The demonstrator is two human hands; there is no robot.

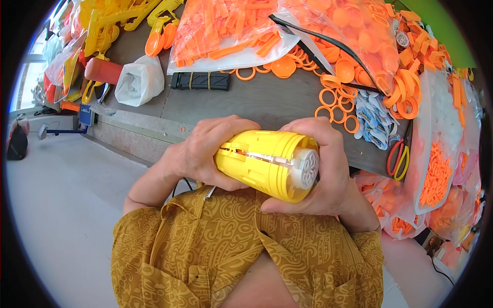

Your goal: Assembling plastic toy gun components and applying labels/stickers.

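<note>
A yellow plastic cylinder-shaped toy housing [251, 172] is held in front of my chest, tilted with its wider end to the right. It looks like two half shells, with a gap along the side where white and a bit of orange show inside. A white round part [307, 168] with a patterned face sits in the wider end. My left hand [203, 149] is closed round the narrower end. Round the wider end, my right hand [331, 164] grips with its fingers on top and its thumb underneath.
The dark table [287, 102] holds bags of orange parts [221, 31], orange rings [339, 105], a black banded block [200, 81], a white bag [139, 82], stickers [375, 118] and scissors [398, 159]. Yellow parts [110, 25] lie far left; a plastic bin [423, 200] stands right.
</note>
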